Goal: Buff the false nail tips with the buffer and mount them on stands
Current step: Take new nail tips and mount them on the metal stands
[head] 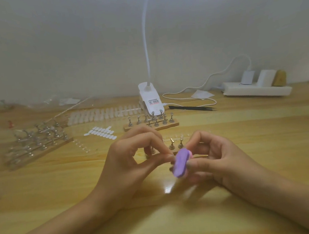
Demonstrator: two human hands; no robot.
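My right hand grips a small purple and pink buffer block above the wooden table. My left hand pinches something small against the buffer's upper edge; the piece itself is hidden by my fingertips. Just behind my hands stands a wooden strip with metal nail stands, partly hidden. A second strip of stands sits further back, and a third group of stands lies at the left. A long row of clear false nail tips and a sheet of white adhesive tabs lie behind.
A white clip lamp with a gooseneck stands at the back centre, its cable running to a white power strip at the back right. Black tweezers lie beside the lamp. Clear plastic packaging lies at the back left.
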